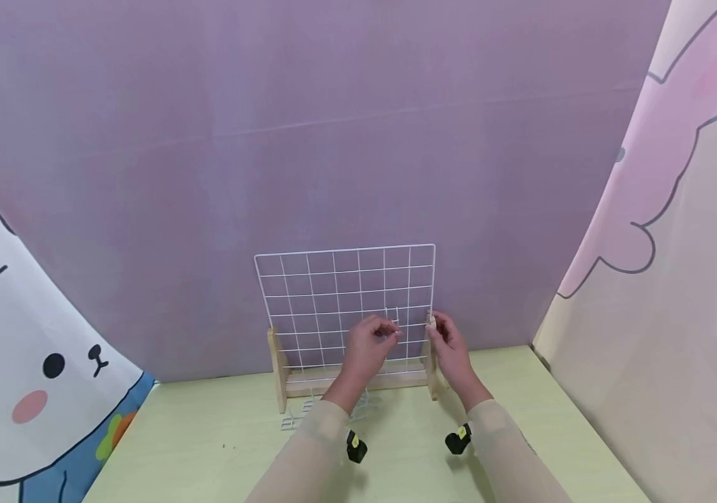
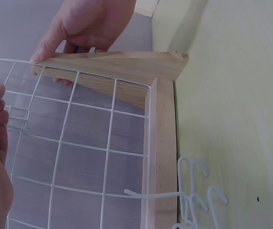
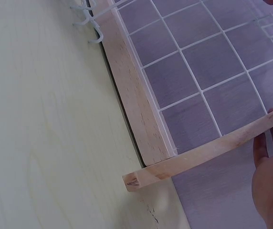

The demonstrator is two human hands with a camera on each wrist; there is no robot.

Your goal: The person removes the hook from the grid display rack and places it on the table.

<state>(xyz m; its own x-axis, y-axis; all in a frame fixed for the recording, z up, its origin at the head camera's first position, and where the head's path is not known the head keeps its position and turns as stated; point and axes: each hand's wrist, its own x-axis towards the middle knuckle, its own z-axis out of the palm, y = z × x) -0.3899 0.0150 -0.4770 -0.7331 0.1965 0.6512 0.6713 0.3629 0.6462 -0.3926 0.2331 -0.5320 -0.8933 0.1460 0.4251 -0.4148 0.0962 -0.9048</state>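
Observation:
A white wire grid panel stands upright in a wooden stand. My left hand is at the grid's right half, fingers curled, pinching a small white wire hook. In the left wrist view the hook's bent wires lie against the grid, and the fingertips hide its other end. My right hand grips the top of the stand's right wooden side piece, thumb on one face and fingers behind, beside the grid's edge.
Several loose white wire hooks lie on the pale table in front of the stand, partly behind my left forearm. A purple backdrop rises behind the grid. Cartoon-printed cloths hang at both sides.

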